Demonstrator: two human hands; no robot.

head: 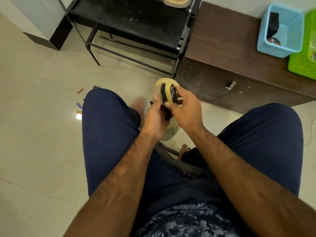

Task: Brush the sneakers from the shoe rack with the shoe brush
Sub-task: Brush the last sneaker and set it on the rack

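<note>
I sit with a beige sneaker (162, 83) held between my knees, its pale sole turned up toward me. My left hand (154, 123) grips the sneaker from the left side, near its dark opening. My right hand (185, 109) is closed on the shoe brush (168, 93), which has a yellow-tan back and dark bristles. The brush rests across the front part of the sole. The second sneaker (176, 1) is partly visible on the black shoe rack (136, 19) at the top of the view.
A brown wooden cabinet (227, 53) stands to the right of the rack, bearing a blue basket (280, 29) and a green basket (303, 65). Small brass and purple items (79, 90) lie on the tiled floor at left. My legs fill the lower view.
</note>
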